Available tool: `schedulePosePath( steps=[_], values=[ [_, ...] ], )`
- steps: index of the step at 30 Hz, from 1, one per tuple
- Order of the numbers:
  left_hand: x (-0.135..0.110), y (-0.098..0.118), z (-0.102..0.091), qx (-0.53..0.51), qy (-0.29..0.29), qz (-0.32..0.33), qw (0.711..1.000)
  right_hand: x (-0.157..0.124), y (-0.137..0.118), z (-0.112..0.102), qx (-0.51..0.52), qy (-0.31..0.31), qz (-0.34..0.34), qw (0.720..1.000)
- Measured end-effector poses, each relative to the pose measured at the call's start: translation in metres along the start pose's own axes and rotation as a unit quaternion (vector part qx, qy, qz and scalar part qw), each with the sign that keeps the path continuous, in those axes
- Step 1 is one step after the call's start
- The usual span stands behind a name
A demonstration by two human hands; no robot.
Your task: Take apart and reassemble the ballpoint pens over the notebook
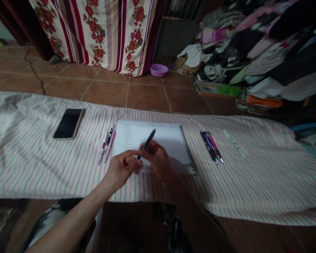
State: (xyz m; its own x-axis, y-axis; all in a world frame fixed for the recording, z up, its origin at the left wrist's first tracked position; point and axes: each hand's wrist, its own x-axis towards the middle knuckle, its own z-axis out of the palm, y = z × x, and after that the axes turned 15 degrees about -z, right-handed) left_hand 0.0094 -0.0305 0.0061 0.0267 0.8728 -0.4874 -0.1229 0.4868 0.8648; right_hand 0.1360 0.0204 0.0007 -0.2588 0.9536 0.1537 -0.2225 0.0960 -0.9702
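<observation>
Table near edge: The table [252, 175], covered in a striped cloth, ran across the whole view; its near edge lay just ahead of the person's forearms, with the cloth hanging over it.
Table far edge: It met the brown tiled floor [147, 95], which lay open as far as the floral cloth [102, 31] and the purple bowl [158, 70].
Right boundary: A pile of clothes [252, 45] crowded the far right, off the table.
Open room, left: Bare cloth lay between the phone [67, 123] and the left end of the table, and between the phone and the near edge.
Open room, right: Bare cloth lay beyond the right pen group [211, 147] and a pale strip [234, 143] just beside it.
Notebook: The spiral notebook [168, 137] lay flat at the centre, its binding on the right side.
Left pen group: The left pen group [107, 142] lay just beside the notebook's left edge.
Right hand: The right hand [156, 160] was closed round the barrel of the black pen [147, 142], over the notebook's near part.
Left hand: The left hand [123, 168] was curled narrow, fingertips pinched at the pen's lower end and touching the right hand.
Black pen: It was held tilted between both hands, its upper end pointing away and to the right, above the page.
Pen contact with page: This could not be told.
</observation>
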Motion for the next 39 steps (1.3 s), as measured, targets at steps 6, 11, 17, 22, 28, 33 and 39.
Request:
schedulePosePath(
  steps=[6, 11, 17, 22, 28, 33, 39],
  values=[
    [0.001, -0.003, -0.002, 0.014, -0.009, 0.010, 1.000, -0.001, 0.006, 0.003, -0.040, 0.002, -0.019, 0.999],
    [0.002, 0.001, -0.005, -0.013, -0.031, 0.003, 0.999, -0.002, -0.003, -0.005, 0.015, -0.070, -0.028, 0.997],
    [0.000, 0.002, -0.003, -0.016, -0.024, 0.000, 1.000, 0.000, -0.002, -0.006, 0.048, -0.027, -0.018, 0.998],
    [0.000, -0.002, 0.000, -0.039, -0.010, -0.002, 0.999, 0.001, 0.003, 0.002, 0.039, 0.016, -0.014, 0.999],
    [0.003, 0.000, -0.005, -0.050, -0.029, -0.012, 0.998, -0.002, 0.000, -0.002, 0.067, -0.065, -0.018, 0.996],
    [0.002, 0.001, -0.007, -0.027, -0.037, -0.004, 0.999, 0.001, -0.002, -0.009, 0.025, -0.059, -0.010, 0.998],
    [0.000, 0.001, -0.002, -0.043, -0.016, -0.005, 0.999, 0.001, 0.006, -0.002, 0.036, 0.001, -0.026, 0.999]
  ],
)
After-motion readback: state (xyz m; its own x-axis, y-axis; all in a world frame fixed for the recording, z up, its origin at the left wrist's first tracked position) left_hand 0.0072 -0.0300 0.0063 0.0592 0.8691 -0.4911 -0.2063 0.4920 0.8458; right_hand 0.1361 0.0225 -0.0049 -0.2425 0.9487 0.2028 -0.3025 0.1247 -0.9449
